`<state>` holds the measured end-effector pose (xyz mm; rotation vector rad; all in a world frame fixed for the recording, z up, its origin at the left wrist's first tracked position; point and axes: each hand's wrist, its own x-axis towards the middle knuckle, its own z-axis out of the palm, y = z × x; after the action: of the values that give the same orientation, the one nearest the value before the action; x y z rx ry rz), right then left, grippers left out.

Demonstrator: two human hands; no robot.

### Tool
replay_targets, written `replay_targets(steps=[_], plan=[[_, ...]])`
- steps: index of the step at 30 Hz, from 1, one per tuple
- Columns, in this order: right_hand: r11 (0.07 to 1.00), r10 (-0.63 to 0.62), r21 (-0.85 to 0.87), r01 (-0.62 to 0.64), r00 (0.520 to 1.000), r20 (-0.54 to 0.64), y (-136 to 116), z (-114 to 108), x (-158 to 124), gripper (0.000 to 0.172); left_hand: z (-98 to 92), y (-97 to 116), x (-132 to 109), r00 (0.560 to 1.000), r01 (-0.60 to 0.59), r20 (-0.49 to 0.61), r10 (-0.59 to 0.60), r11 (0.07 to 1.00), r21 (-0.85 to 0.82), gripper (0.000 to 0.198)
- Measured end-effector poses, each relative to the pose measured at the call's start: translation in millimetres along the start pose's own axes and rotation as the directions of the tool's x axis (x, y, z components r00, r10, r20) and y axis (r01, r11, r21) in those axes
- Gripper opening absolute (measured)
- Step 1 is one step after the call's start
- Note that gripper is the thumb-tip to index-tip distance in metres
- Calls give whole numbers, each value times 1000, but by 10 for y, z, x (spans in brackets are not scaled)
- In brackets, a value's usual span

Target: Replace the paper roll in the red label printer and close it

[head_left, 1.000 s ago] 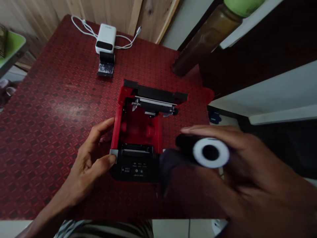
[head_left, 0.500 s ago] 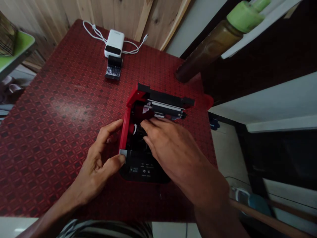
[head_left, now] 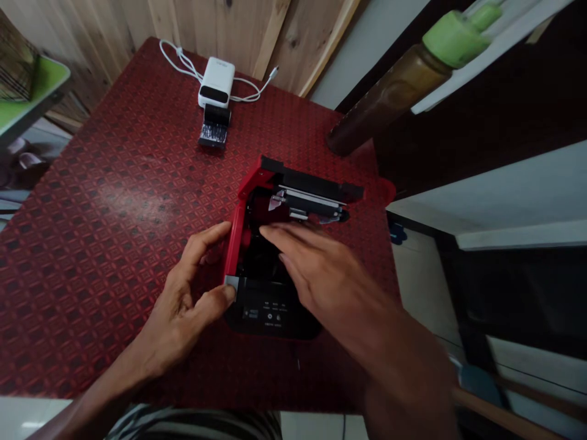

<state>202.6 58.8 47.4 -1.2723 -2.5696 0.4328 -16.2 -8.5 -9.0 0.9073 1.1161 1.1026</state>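
Observation:
A red and black label printer (head_left: 275, 318) stands on the table with its lid (head_left: 316, 183) raised, a roller bar showing under the lid. My left hand (head_left: 188, 293) grips the printer's left side, thumb on the grey front corner and fingers against the red wall. Over the open compartment lies my right hand (head_left: 316, 263), fingers together and pointing left, their tips reaching into the dark inside. What those fingertips touch or hold is hidden. The compartment's contents are too dark to make out.
Behind the printer are a white power bank (head_left: 216, 82) with a white cable (head_left: 252, 95), and a small black roll with a printed strip (head_left: 214, 129). A tall brown bottle with a green cap (head_left: 389, 91) stands at the table's (head_left: 114, 244) back right.
My right hand has shifted slightly right within the compartment. A white ring seen beside its fingertips no longer shows. My left hand keeps its hold; the whole view has shifted a little.

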Motion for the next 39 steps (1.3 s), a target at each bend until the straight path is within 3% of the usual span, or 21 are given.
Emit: replay_targets(steps=[8,12,15,18,20,25,28,31,34,39], plan=[[980,-153,130,153,988,-11,60,-80,-29,32,-49,90,-39,999,32,-40,-32,999,-6,63],[985,-139,81,151,981,-132,28,-96,-68,27,-71,335,128,980,-129,-131,146,983,130,59],[989,-144,3,149,957,-254,-46,-115,-196,24,-38,539,403,937,-307,-101,335,925,225,54],[992,-125,-56,113,934,-333,-143,-92,-351,24,32,667,625,923,-371,-14,383,900,228,38],[993,-108,-90,81,926,-361,-202,-40,-452,24,77,698,671,928,-356,-29,372,906,229,30],[986,-76,-168,3,902,-425,-322,137,-662,33,118,626,505,916,-364,-71,395,892,267,14],[972,-75,-232,-36,889,-452,-369,203,-721,35,134,495,351,941,-296,-104,322,932,209,17],[978,-47,-200,-55,880,-472,-383,245,-731,31,178,346,227,984,-124,-127,128,992,38,51],[994,6,-97,-58,885,-466,-376,284,-728,27,226,252,154,988,14,-152,-27,996,-88,68],[996,38,-49,-68,889,-456,-383,327,-734,27,230,241,127,988,73,-126,-90,988,-136,71]])
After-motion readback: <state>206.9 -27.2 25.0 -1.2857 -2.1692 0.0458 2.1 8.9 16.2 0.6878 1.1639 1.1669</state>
